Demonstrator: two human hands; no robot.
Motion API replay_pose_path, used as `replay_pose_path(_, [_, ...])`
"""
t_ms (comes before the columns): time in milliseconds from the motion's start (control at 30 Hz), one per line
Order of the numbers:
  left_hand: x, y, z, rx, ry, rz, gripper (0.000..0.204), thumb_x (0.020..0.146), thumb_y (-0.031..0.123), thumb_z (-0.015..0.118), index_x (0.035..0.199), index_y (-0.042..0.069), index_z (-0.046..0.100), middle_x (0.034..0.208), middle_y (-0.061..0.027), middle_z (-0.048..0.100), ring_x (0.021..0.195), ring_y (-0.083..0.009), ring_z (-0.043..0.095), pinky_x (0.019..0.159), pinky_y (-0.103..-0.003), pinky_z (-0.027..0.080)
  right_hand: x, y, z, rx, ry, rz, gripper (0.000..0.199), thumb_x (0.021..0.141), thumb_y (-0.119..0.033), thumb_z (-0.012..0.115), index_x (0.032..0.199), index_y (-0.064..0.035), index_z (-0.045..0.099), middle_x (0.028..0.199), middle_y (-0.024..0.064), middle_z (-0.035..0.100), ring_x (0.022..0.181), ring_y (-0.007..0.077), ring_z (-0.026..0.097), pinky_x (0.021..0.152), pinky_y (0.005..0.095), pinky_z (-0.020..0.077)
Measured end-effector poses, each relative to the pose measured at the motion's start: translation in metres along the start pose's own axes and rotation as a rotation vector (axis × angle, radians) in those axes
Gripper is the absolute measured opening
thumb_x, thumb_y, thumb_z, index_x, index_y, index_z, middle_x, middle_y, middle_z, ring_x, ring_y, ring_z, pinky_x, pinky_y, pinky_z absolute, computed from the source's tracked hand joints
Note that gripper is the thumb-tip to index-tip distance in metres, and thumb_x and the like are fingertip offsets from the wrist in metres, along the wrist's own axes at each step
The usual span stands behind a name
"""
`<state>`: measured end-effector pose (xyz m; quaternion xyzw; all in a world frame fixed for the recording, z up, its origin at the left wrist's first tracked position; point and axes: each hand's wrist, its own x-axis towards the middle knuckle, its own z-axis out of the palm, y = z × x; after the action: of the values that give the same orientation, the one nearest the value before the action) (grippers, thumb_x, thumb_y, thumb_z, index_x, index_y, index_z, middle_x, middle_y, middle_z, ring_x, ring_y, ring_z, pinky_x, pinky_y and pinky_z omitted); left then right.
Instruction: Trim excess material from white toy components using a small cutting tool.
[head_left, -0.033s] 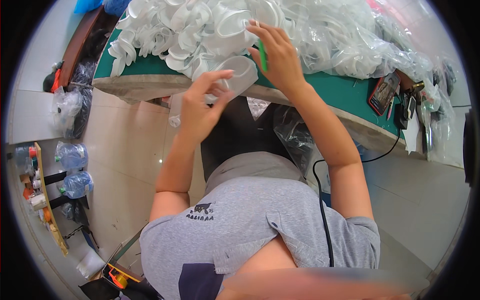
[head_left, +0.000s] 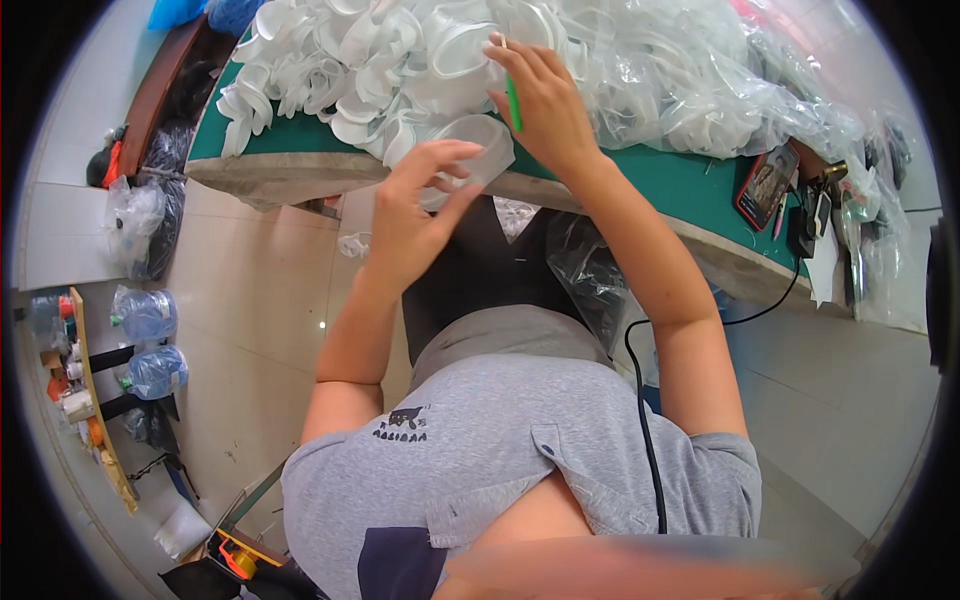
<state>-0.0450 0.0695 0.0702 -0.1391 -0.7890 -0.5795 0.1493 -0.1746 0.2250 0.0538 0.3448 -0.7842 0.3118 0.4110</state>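
A translucent white shoe-shaped plastic piece (head_left: pixel 494 158) lies at the front edge of the green-topped table. My left hand (head_left: pixel 412 205) is beside it, thumb and fingers apart with nothing visible gripped; some fingertips overlap the piece in the picture, and whether they touch it I cannot tell. Just beyond, my right hand (head_left: pixel 552 112) is closed around a slim green-handled tool (head_left: pixel 513 103), whose working end I cannot make out. A large heap of similar white pieces (head_left: pixel 370 70) covers the table behind both hands.
Clear plastic bags (head_left: pixel 680 95) with white contents spread over the right of the heap. A phone (head_left: pixel 768 187) and black cable (head_left: pixel 640 400) are at right. A small clear scrap (head_left: pixel 355 243) is on the floor, left of my legs. Large bottles (head_left: pixel 150 345) stand on the left.
My left hand has shifted slightly right. My right hand, with the green tool, has moved a little left and up. The clear scrap, stretched by blur before, now shows compactly at floor level.
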Motion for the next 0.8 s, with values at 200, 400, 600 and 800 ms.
replay_pose_path(200, [0.006, -0.011, 0.012, -0.354, 0.010, -0.240, 0.029, 0.094, 0.017, 0.055, 0.116, -0.001, 0.057, 0.111, -0.0129, 0.062, 0.095, -0.0182, 0.061, 0.081, -0.028, 0.049, 0.017, -0.006, -0.017, 0.169, 0.027, -0.051, 0.029, 0.064, 0.002, 0.070, 0.092, -0.0045, 0.064, 0.091, 0.0062, 0.066, 0.083, 0.0272, 0.061, 0.069, 0.0339, 0.0505])
replay_pose_path(400, [0.017, -0.023, -0.002, -1.117, -0.089, -0.527, 0.063, 0.095, 0.051, 0.041, 0.129, -0.002, 0.042, 0.124, -0.0165, 0.055, 0.115, -0.0268, 0.054, 0.097, -0.039, 0.043, -0.007, -0.042, -0.074, 0.149, 0.106, -0.286, 0.024, 0.062, 0.003, 0.071, 0.085, -0.0044, 0.067, 0.087, 0.0091, 0.066, 0.073, 0.0255, 0.061, 0.064, 0.0318, 0.0511])
replay_pose_path(600, [0.024, -0.028, 0.024, -1.278, -0.088, -0.557, 0.054, 0.093, 0.041, 0.054, 0.128, 0.002, 0.045, 0.122, -0.0106, 0.056, 0.116, -0.0205, 0.051, 0.100, -0.037, 0.039, -0.060, -0.058, -0.107, 0.229, -0.092, -0.354, 0.023, 0.066, 0.004, 0.070, 0.087, -0.0033, 0.068, 0.091, 0.0105, 0.066, 0.072, 0.0230, 0.060, 0.063, 0.0321, 0.0522])
replay_pose_path(800, [0.016, -0.037, 0.026, -1.097, -0.071, -0.575, 0.043, 0.085, 0.008, 0.063, 0.125, 0.001, 0.047, 0.114, -0.0082, 0.059, 0.107, -0.0189, 0.057, 0.094, -0.034, 0.046, -0.061, -0.052, -0.125, 0.435, -0.208, -0.096, 0.027, 0.068, 0.006, 0.063, 0.094, 0.0005, 0.065, 0.092, 0.0136, 0.067, 0.075, 0.0215, 0.061, 0.068, 0.0279, 0.0489])
